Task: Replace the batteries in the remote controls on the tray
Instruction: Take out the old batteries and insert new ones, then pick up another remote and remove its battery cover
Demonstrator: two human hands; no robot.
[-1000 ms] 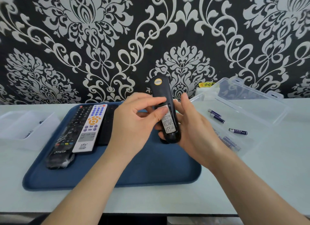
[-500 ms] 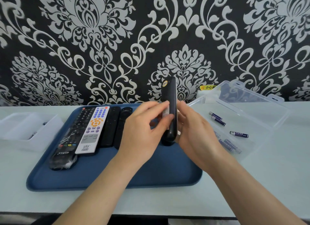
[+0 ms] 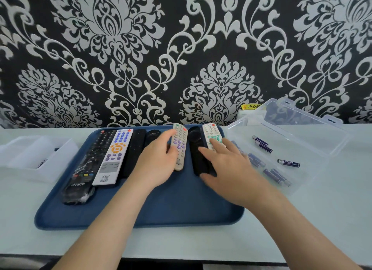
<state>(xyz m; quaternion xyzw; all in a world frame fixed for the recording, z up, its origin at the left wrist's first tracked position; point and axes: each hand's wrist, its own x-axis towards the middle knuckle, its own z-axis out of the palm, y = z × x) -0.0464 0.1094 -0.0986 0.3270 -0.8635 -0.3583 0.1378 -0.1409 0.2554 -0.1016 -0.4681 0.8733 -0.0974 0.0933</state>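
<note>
**Checker:** While both your hands are over the tray point(image 3: 181, 199), list what each one has.

**Clerk:** Item one, left hand point(image 3: 155, 161): fingers curled against the left edge of the grey remote point(image 3: 179, 149), thumb near its far end. That is a grasp. Item two, right hand point(image 3: 229, 167): fingers straight and spread, lying flat on the black remote point(image 3: 195, 162). It grasps nothing.

**Checker:** Place and lie of the grey remote?

**Clerk:** On the tray, right of centre, buttons up. Its long axis runs away from you toward the wall, slightly tipped. It sits just right of your left hand, with the black remote between it and your right. Your left is the nearer. Whether it rests flat or is a little raised, the blur won't let me say.

**Checker:** Other stock?

**Clerk:** White remote point(image 3: 211, 135), just right of the black one, partly under your right fingers. Row of remotes point(image 3: 114, 155) at the tray's left. Batteries point(image 3: 261, 146) loose in the clear box point(image 3: 291, 141), off the tray to your right.

**Checker:** Judgement?

**Clerk:** The grey remote is probably next. You would roll it about its long axis to reach the cover, and your free right hand is closest to the batteries.
</note>
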